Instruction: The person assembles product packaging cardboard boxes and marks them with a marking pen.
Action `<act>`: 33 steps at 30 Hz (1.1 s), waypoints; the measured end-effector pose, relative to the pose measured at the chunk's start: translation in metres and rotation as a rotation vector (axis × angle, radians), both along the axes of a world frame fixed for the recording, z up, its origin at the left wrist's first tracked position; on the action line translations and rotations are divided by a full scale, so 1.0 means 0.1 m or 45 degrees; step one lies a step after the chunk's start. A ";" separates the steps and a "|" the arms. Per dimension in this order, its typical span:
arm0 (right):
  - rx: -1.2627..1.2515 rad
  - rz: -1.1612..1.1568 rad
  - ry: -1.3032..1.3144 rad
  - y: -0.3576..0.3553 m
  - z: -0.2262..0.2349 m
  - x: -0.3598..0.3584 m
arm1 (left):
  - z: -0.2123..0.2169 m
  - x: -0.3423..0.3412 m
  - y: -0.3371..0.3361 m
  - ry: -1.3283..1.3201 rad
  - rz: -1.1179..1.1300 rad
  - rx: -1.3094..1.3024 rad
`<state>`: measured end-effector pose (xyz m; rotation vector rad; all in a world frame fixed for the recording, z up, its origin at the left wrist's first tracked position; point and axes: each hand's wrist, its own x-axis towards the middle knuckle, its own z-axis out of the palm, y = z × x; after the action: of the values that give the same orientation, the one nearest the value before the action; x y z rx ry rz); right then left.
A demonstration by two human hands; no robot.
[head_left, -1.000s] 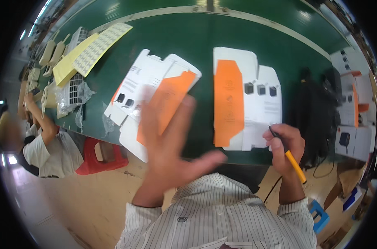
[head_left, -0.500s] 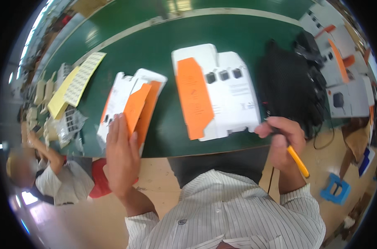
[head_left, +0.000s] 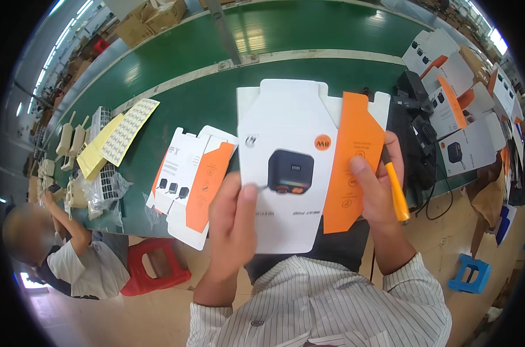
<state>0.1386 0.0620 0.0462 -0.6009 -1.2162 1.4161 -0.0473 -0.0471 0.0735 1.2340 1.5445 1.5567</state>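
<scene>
A flat folded cardboard box, white with an orange side panel and a printed dark device, is raised in front of me above the table edge. My left hand grips its left edge, thumb on the printed face. On the opposite side my right hand pinches the orange panel. An orange-yellow pen-like tool is also tucked in that right hand, its kind unclear. Another flat white-and-orange box lies left of my left hand, its near end overhanging the table edge.
Patterned yellow sheets and plastic-wrapped parts lie at the left. Several printed boxes stand at the right beside black items. A person sits at the left by a red stool; a blue stool stands lower right.
The box that lay centrally on the table is now lifted, showing a large printed device. My left hand has left the other box and moved right onto this one.
</scene>
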 end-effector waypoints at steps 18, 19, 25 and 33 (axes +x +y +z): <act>-0.363 0.629 0.249 0.35 0.05 0.32 | 0.01 -0.31 0.29 1.085 0.033 0.736; -0.372 0.619 0.246 0.34 0.03 0.35 | -0.05 -0.39 0.36 1.248 0.113 0.754; 0.271 -0.560 -0.137 0.40 0.07 0.47 | -0.50 -0.43 0.44 1.038 -0.041 -0.187; 0.355 -0.525 -0.430 0.21 -0.04 0.38 | -0.31 0.02 0.36 1.170 -0.112 -0.550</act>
<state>0.1762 0.0829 0.0420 -0.8592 -1.4248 0.8036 -0.0453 -0.0115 0.0429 1.8192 2.1675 0.5075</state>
